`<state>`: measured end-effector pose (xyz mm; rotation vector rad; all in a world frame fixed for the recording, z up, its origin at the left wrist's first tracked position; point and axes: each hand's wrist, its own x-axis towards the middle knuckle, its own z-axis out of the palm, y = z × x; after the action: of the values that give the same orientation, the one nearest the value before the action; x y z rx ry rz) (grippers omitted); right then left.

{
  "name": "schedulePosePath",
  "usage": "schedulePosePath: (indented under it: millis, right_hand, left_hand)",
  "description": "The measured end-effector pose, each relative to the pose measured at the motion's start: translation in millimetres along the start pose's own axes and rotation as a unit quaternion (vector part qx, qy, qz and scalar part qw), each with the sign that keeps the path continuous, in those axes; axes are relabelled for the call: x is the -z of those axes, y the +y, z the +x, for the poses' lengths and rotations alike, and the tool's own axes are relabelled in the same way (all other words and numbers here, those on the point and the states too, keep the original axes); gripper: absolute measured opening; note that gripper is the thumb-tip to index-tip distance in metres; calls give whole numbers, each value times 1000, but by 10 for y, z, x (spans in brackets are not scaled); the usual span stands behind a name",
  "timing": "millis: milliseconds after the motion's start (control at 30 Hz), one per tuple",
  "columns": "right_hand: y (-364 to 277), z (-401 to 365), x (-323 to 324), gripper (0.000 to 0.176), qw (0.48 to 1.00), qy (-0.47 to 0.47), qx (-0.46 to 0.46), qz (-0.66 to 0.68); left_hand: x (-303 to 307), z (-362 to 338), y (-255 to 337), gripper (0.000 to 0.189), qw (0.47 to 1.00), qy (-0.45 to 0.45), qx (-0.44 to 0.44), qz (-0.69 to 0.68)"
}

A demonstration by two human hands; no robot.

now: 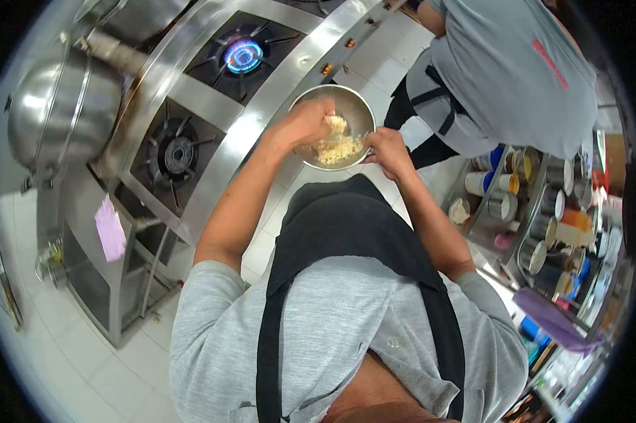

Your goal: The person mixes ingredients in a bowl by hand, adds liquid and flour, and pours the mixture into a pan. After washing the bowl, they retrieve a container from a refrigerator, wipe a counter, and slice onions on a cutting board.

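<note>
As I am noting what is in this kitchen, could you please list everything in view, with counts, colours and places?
Bowl: one, silver, upper centre
Chopped food: too fine to count, pale yellow, in the bowl
Stove: one, silver, upper left
Burners: at least three, dark, on the stove; one lit blue
Steel vessels: at least two, silver, far upper left
Lilac cloth: one, lilac, left
Purple cloth: one, purple, lower right
Containers: many, mixed colours, right
Floor tiles: many, white, below
Co-worker: one, grey-shirted, upper right
Apron: one, black, centre
Left hand: one, bare, in bowl
Right hand: one, bare, gripping rim
</note>
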<state>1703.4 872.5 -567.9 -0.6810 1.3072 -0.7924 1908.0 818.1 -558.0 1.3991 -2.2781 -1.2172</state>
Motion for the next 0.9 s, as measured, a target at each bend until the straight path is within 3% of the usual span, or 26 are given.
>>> schedulePosePath:
  millis: [67, 100, 200, 333, 367, 400, 533, 633, 767, 900]
  right_hand:
    - [-78, 84, 1, 18, 1000, 26, 10, -5]
    - [-172, 66, -25, 18, 999, 39, 16, -1]
    - [-209, 213, 56, 18, 998, 64, 21, 8]
    - [-340, 424, 150, 17, 997, 71, 18, 16]
    - [-334, 533, 190, 17, 998, 61, 21, 20]
    - [-354, 646, 230, 16, 998, 51, 27, 26]
    - [-701, 860, 364, 12, 999, 48, 22, 5]
    - [-838, 1121, 581, 12, 998, 39, 26, 42]
    - [-1255, 1392, 888, 14, 995, 21, 32, 89]
    - [-1763, 1739, 1147, 17, 988, 24, 58, 143]
  left_hand:
    - [150, 119, 52, 25, 998, 24, -53, 34]
    - [279, 122, 173, 22, 996, -83, -26, 32]
    - [462, 400, 29, 18, 992, -48, -110, -42]
    - [400, 863, -81, 32, 991, 42, -126, -1]
    - [347, 953, -41, 41, 996, -25, -85, 12]
    - [195, 1074, -155, 43, 980, -5, -186, 74]
    - [229, 1495, 84, 43, 986, -152, -49, 49]
    - [429, 1917, 297, 39, 953, -275, -26, 122]
    - [689, 2389, 441, 37, 966, -149, -99, 187]
    - [1206, 2970, 674, 32, 975, -71, -142, 155]
